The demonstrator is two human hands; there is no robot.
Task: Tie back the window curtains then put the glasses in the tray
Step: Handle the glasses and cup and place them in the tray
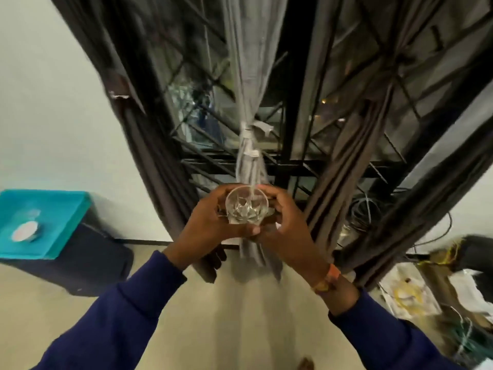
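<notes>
Curled fingers [213,201] of both hands wrap a clear cut-glass tumbler [246,206], seen from above with its round rim open toward the camera. The left hand [210,217] and right hand [282,222] grip it from either side at chest height. Behind it hangs a pale sheer curtain [246,102], gathered and tied, between dark pleated drapes [149,145]. A teal tray [53,222] sits far left.

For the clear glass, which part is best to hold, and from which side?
Probably the side wall of the glass, from left and right. It stands upright with its open mouth toward the camera, so the rim stays free. The left hand and right hand already wrap it this way.
</notes>
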